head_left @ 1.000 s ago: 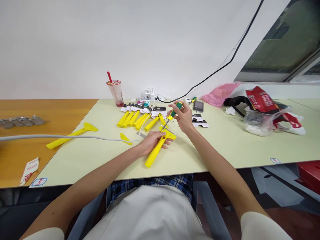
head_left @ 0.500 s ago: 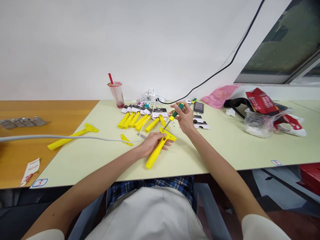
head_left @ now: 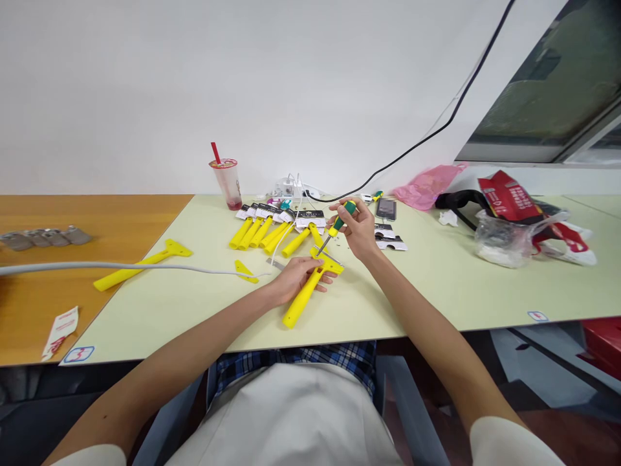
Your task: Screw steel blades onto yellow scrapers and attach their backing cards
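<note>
My left hand (head_left: pixel 295 281) is closed on a yellow scraper (head_left: pixel 301 303), its handle slanting down toward me and its wide head pointing away. A metal strip (head_left: pixel 330 256) lies across that head. In my right hand (head_left: pixel 359 228) is a screwdriver (head_left: pixel 343 215) with a green and yellow handle, tilted so its tip meets the scraper head; whether it sits in a screw is too small to tell. Left of my left hand lie a loose yellow triangular piece (head_left: pixel 246 271) and a flat metal blade (head_left: pixel 275 263), partly hidden under a cable.
Several yellow scrapers with black-and-white cards (head_left: pixel 264 232) lie behind my hands. Another yellow scraper (head_left: pixel 140 265) rests at the left, under a grey cable (head_left: pixel 121 265). A drink cup (head_left: pixel 227 184), a phone (head_left: pixel 386 208), a pink bag (head_left: pixel 429 186) and a red package (head_left: pixel 509 197) stand farther back.
Hardly anything differs. The screwdriver's handle has shifted very slightly in my right hand, while my left hand keeps the scraper in the same place.
</note>
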Motion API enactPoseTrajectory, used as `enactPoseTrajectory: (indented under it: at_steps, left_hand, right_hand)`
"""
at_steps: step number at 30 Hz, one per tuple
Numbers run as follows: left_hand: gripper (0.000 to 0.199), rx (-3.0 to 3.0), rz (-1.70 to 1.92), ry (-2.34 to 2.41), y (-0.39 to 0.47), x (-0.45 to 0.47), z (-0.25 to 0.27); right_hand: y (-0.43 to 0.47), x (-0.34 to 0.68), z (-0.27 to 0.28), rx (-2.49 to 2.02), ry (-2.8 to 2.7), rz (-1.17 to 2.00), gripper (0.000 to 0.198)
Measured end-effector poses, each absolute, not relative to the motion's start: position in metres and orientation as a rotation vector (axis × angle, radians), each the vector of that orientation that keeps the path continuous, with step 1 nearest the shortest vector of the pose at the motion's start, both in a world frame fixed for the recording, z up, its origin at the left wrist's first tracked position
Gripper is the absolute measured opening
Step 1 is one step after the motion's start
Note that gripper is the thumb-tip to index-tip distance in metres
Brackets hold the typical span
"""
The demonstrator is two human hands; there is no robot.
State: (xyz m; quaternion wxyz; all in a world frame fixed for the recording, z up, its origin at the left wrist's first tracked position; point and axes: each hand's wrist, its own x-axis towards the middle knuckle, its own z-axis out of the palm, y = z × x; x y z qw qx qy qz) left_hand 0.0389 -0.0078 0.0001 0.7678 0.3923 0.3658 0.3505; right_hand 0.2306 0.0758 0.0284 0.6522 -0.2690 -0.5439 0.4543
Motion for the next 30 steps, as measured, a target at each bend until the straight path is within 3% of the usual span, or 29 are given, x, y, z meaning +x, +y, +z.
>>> enactPoseTrajectory:
  at_steps: [22, 30]
  left_hand:
    - [0.020, 0.886, 0.749, 0.797, -0.007, 0.040, -0.006]
    - [0.016, 0.942, 0.740, 0.810, -0.009, 0.042, -0.010]
  right_hand:
    - [0.072, 0.231, 0.031, -0.571, -1.344, 0.985, 0.046]
    - [0.054, 0.219, 0.059, -0.534, -1.551, 0.827, 0.048]
